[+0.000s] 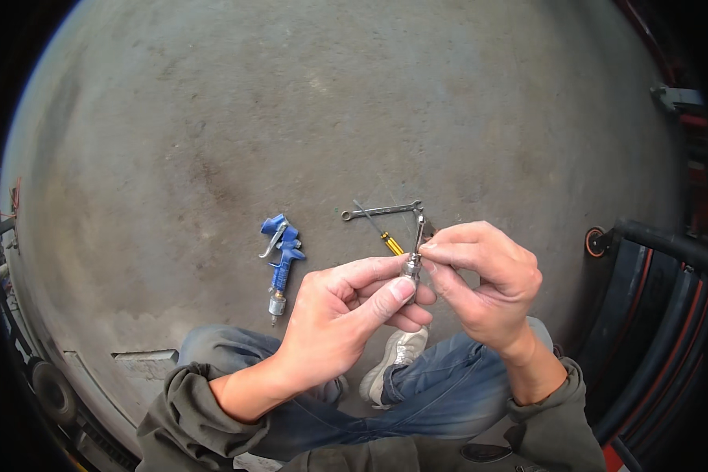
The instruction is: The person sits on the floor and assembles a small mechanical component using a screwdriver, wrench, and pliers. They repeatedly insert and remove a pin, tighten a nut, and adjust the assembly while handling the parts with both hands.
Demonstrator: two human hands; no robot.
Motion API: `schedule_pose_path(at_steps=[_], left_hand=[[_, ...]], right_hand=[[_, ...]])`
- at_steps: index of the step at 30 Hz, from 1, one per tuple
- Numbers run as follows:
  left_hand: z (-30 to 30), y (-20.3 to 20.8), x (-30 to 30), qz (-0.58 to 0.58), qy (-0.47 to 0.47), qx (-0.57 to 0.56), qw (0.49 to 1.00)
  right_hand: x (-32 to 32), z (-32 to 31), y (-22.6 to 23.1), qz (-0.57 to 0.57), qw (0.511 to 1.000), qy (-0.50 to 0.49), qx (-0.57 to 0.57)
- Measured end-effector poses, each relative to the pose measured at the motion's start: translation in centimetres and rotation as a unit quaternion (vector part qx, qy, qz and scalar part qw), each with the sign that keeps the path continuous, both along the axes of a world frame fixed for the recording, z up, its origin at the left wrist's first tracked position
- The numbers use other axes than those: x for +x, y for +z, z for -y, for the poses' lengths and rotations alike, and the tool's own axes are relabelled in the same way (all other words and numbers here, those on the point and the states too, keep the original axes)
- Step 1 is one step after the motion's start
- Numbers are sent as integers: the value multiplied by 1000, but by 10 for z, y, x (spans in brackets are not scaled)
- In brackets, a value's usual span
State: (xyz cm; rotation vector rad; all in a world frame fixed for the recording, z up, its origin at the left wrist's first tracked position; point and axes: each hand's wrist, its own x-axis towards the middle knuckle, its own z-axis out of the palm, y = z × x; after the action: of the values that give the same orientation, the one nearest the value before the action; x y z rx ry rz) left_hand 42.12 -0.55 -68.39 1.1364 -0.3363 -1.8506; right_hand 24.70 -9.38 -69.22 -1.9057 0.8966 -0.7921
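A small metal fitting (pixel 411 267) is pinched between the thumb and fingers of my left hand (pixel 350 307). From its upper end a slim metal piece sticks up; I cannot make out its exact kind. My right hand (pixel 484 275) is closed, with thumb and forefinger at the top of the fitting, by that slim piece. On the floor left of my hands lies a blue spray gun (pixel 282 256) with a silver connector at its lower end. Just beyond my hands lie a combination wrench (pixel 381 211) and a screwdriver (pixel 391 244) with a yellow and black handle, partly hidden.
The grey concrete floor (pixel 315 102) spreads out ahead. At the right stands a dark cart or cabinet (pixel 645 291) with red trim and a caster wheel (pixel 597 242). A black wheel (pixel 53 389) shows at the lower left. My bent legs (pixel 448 385) are below my hands.
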Motion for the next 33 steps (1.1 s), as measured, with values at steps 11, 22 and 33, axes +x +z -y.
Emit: schedule_pose_path(at_steps=[11, 22, 33], left_hand=[[8, -3, -8, -20, -13, -7, 1000], [5, -3, -11, 20, 2, -11, 1000], [0, -7, -15, 93, 6, -40, 995]], right_hand=[[-10, 6, -2, 7, 1000, -10, -25], [-11, 3, 0, -1, 999, -18, -49], [-12, -5, -7, -35, 988, 1, -149]])
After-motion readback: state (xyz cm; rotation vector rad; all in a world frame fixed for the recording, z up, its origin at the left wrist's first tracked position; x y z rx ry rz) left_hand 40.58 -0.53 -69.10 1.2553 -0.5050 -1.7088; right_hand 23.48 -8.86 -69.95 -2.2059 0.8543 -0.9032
